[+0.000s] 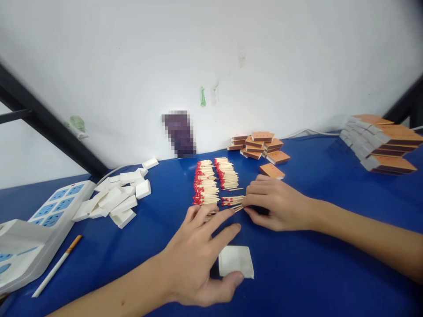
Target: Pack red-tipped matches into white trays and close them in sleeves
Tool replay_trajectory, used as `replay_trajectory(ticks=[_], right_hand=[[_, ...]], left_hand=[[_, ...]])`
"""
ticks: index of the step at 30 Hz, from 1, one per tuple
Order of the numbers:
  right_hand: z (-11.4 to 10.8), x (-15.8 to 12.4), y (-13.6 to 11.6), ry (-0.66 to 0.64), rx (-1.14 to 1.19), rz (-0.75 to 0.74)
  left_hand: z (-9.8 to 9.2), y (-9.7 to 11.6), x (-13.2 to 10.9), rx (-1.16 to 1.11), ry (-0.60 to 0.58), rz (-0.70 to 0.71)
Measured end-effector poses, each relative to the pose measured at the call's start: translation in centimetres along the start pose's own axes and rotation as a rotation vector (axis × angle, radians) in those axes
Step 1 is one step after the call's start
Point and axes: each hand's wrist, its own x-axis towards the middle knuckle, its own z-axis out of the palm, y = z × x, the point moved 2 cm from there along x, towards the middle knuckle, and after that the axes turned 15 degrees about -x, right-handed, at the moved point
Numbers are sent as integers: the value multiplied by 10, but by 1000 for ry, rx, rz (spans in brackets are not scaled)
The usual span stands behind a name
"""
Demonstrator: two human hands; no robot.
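Red-tipped matches [206,185] lie in a thick stack at the table's middle, with a second stack of matches [226,174] to its right. My left hand [201,255] is spread, its fingertips over the near end of the left stack and some matches hidden beneath. My right hand [277,202] is closed, thumb and fingers at the wooden ends of a few loose matches [233,200]. Below them lies a small white matchbox tray [236,259], between the thumb and index finger of my left hand; I cannot tell whether the thumb touches it.
White matchbox trays [122,193] are heaped at the left, beside a power strip [62,207] and a cigarette [57,266]. Orange matchboxes [257,145] are piled against the wall, and another matchbox stack [380,143] stands far right. A pixelated dark object [180,134] leans there.
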Motion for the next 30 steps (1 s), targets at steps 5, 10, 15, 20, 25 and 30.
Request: replay_trajectory(ticks=[5, 10, 15, 20, 25, 30], right_hand=[[4, 0, 1, -52, 94, 59], [4, 0, 2, -65, 147, 52], [5, 0, 1, -37, 152, 27], [5, 0, 0, -24, 117, -2], [2, 1, -1, -41, 120, 47], [2, 1, 0, -65, 119, 39]], left_hand=[[0, -1, 1, 6, -69, -56], [1, -1, 1, -7, -69, -49], [1, -1, 1, -29, -90, -59], [0, -1, 4, -33, -102, -72], [0, 1, 5, -25, -107, -70], [1, 1, 4, 2, -92, -65]])
